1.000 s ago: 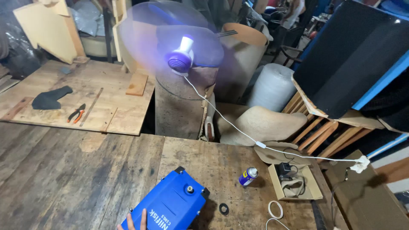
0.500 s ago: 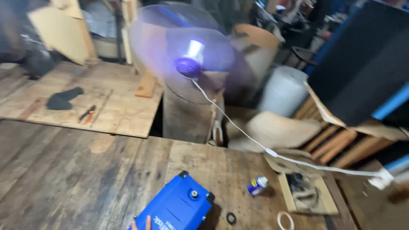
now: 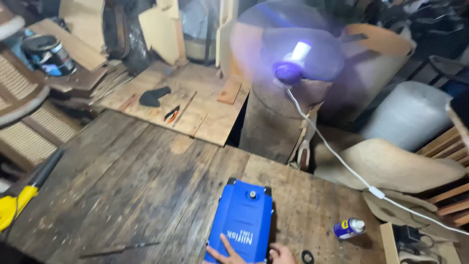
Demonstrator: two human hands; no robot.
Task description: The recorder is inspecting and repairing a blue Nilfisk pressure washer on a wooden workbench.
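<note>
A blue box-shaped machine housing point(image 3: 243, 220) lies flat on the dark wooden workbench point(image 3: 137, 181), with a small metal fitting near its far end. My left hand point(image 3: 225, 253) rests on its near end with fingers spread on the blue surface. My right hand point(image 3: 282, 254) shows only as curled fingers at the housing's near right corner, touching its edge; most of it lies below the frame. A small black ring point(image 3: 308, 256) sits on the bench just right of that hand.
A blue and yellow spray can point(image 3: 349, 228) lies on the bench at the right. A spinning purple fan point(image 3: 289, 58) stands behind the bench, its white cable point(image 3: 342, 161) trailing right. Red-handled pliers point(image 3: 171, 114) lie on a plywood sheet beyond. A yellow-handled tool point(image 3: 14, 205) sits at the left edge.
The view has swung to the left and down, so the blue housing sits more central and both hands show on its near end. The housing itself has not visibly shifted on the bench.
</note>
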